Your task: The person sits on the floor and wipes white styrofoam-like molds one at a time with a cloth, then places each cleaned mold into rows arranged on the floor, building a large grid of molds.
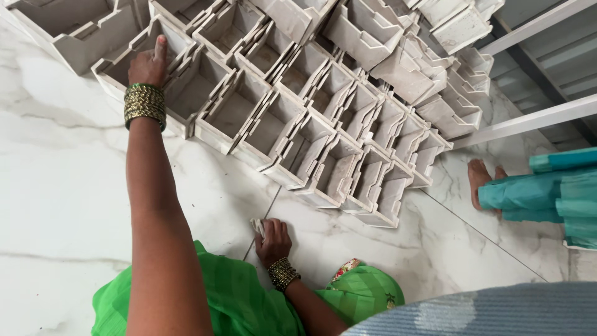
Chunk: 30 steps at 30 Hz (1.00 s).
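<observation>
- Grey-blue striped fabric (485, 308) fills the lower right corner, closest to us, with our green garment (249, 305) bunched just beyond it over the white marble floor (56, 205).
- Our right hand (273, 239) is low on that floor by a tile joint. Its fingers are closed around a small crumpled cloth (257, 225), and the cloth is pressed to the floor.
- Our left hand (148, 62) is stretched far forward, with green-and-gold bangles (144, 104) at the wrist. It lies on the end bin (106, 74) of the nearest row, with one finger pointing up along the bin's wall.
- We cannot tell whether the other fingers clasp that wall or only rest on it.
- The end bin stands on the floor, touching its neighbour in the rows of grey open-fronted bins (298, 143), which are packed side by side and stacked deeper towards the back.
- We judge the step in hand to be taking hold of the end bin while the cloth waits in the other hand.
- In our view, a next move would need a firm grip on the wall, and the bin freed from its neighbour without shifting the row.
- Another person's bare foot (480, 180) and teal garment (547, 193) are at the right, well apart from both hands, beside a white metal frame (528, 119).
</observation>
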Available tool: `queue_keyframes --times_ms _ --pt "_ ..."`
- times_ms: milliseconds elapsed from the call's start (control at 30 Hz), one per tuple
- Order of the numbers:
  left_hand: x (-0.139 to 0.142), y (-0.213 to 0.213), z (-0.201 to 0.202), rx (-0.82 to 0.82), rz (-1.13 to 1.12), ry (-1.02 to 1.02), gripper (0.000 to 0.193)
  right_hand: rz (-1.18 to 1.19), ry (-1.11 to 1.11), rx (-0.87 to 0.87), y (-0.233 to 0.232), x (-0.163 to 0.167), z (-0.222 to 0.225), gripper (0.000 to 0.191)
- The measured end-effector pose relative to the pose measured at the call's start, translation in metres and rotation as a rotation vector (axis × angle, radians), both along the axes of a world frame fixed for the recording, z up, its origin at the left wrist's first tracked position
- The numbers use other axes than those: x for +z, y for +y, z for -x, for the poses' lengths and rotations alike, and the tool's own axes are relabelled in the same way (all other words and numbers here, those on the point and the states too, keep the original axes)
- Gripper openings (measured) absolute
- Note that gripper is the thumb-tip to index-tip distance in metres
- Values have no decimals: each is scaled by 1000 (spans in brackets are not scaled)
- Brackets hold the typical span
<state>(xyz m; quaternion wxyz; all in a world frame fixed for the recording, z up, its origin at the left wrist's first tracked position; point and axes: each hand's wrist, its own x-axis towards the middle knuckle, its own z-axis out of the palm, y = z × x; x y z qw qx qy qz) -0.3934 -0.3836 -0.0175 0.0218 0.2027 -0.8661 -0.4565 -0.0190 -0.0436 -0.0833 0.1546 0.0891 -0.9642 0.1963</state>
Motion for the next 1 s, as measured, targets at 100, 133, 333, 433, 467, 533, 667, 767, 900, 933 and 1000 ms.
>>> queue_keyframes --times_ms 100,133,333,433,467,533,667,767,900,933,1000 --pt "0 -6 3 -43 -36 -28 90 4 3 5 0 0 1 28" --pt "-1 -6 2 -55 -39 -21 91 6 5 9 0 1 1 28" --pt "7 -1 -4 -199 -54 284 64 -15 3 -2 -1 2 2 26" --pt "11 -5 -11 194 -35 379 46 -15 31 9 -1 3 3 21" --pt "8 -9 -19 306 -103 563 41 -20 29 9 -1 4 3 22" --pt "0 -24 -36 525 -233 942 35 -22 35 9 -2 5 5 25" --pt "-30 -28 -60 782 -368 561 80 -29 26 6 -1 7 4 24" --pt "-42 -7 -50 503 -345 282 110 -35 24 7 -2 7 4 24" --pt "-43 -1 -48 359 -260 318 114 -44 32 0 -2 7 5 24" --pt "-42 -3 -49 339 -280 319 114 -41 29 -1 -3 7 5 23" --pt "-39 -6 -53 298 -317 322 114 -36 31 -1 -3 7 5 23"
